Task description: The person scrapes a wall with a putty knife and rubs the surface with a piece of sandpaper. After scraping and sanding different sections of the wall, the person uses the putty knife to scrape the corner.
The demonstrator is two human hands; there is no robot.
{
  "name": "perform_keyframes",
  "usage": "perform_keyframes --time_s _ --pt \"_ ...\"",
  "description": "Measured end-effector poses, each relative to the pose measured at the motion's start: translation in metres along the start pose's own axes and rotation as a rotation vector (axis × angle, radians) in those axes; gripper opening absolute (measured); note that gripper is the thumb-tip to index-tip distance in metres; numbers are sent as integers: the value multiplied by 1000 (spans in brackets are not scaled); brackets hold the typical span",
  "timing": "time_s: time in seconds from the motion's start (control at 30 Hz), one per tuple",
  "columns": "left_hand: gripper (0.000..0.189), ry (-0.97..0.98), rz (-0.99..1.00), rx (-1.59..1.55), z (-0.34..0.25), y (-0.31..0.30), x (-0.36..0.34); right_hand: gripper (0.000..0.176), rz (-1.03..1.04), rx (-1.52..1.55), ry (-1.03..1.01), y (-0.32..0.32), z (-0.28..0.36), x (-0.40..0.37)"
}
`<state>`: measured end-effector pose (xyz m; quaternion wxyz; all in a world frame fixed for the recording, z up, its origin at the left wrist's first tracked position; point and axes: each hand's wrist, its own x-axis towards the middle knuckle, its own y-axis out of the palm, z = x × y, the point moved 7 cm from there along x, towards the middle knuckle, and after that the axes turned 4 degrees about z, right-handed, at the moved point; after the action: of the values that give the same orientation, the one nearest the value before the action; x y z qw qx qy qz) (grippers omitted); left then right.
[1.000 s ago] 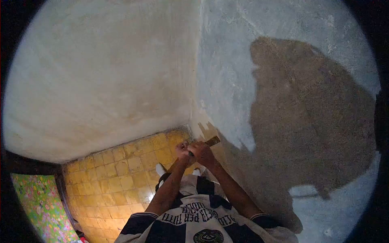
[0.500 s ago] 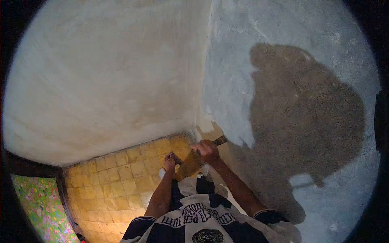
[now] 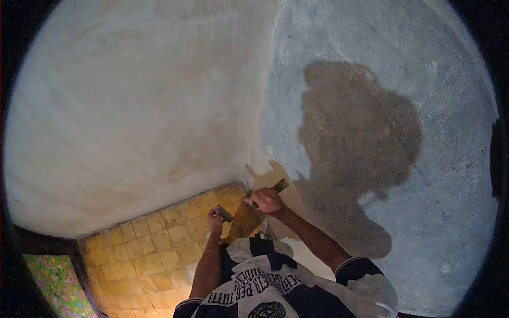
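Observation:
My right hand (image 3: 268, 201) is closed around the handle of a putty knife (image 3: 280, 185). Its flat dark blade points up and to the right, close to the lower part of the blue-grey wall (image 3: 450, 159) near the corner. Lower and to the left, my left hand (image 3: 214, 220) grips a second flat scraper (image 3: 225, 213), its wide dark blade angled toward the right hand. Most of both handles is hidden by my fingers.
A pale plastered wall (image 3: 143, 106) meets the blue-grey wall at the corner. Yellow square tiles (image 3: 143, 246) cover the floor below. At lower left, a green floral cloth (image 3: 53, 281) hangs in a dark frame. My large shadow (image 3: 360, 127) falls across the right wall.
The view has tilted slightly, and my shadow has shifted left and shrunk on the wall. My right hand and its putty knife have moved a little left. Both hands keep their tools.

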<state>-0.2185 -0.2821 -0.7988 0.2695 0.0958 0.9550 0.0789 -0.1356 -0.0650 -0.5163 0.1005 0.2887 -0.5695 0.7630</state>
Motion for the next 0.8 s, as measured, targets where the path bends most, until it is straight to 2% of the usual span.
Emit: perform_keyframes --time_s 0.07,0.17,0.27,0.37,0.43,0.53,0.63,0.73,0.8 --pt "36 29 72 -28 15 -17 11 26 -16 -82 15 0 -25 -10" --pt "39 -11 88 34 28 -34 12 28 128 -195 -12 12 0 -6" --pt "40 -34 39 10 16 -25 -2 29 -42 90 -121 -10 17 9" --pt "40 4 27 -20 22 -25 -2 28 171 -32 -21 3 -14 2" --pt "37 -33 -30 -28 33 -26 1 26 68 -21 -64 1 1 6" --pt "37 2 18 -41 38 -24 4 25 -10 112 -72 -23 8 19" --pt "35 -24 -54 20 -17 -3 -43 25 5 138 11 -13 -5 13" --pt "33 568 44 701 -2 -6 -26 24 -2 78 15 -13 3 25" --pt "32 303 -3 486 -19 3 -38 24 -20 62 32 -11 -6 40"
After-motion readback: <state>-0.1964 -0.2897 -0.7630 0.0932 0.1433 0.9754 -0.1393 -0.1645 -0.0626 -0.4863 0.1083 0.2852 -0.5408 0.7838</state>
